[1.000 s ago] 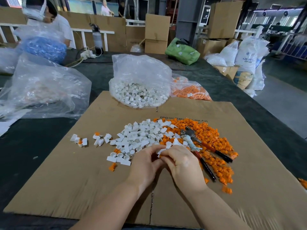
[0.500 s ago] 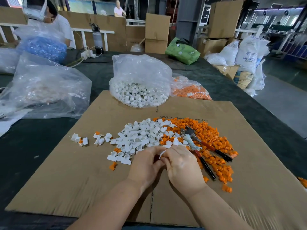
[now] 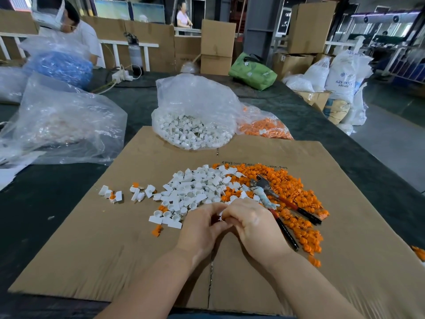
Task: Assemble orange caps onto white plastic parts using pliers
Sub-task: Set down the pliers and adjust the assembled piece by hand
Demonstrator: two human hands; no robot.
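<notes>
My left hand (image 3: pixel 202 229) and right hand (image 3: pixel 251 223) meet fingertip to fingertip above the cardboard sheet (image 3: pixel 96 254), both pinching one small white plastic part (image 3: pixel 221 214). The pliers (image 3: pixel 273 200) lie just right of my right hand, on the orange caps (image 3: pixel 296 199). Loose white parts (image 3: pixel 195 187) lie just beyond my hands.

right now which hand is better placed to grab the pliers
Right hand: the pliers lie just beside it on the orange caps; the left hand sits farther away.
</notes>
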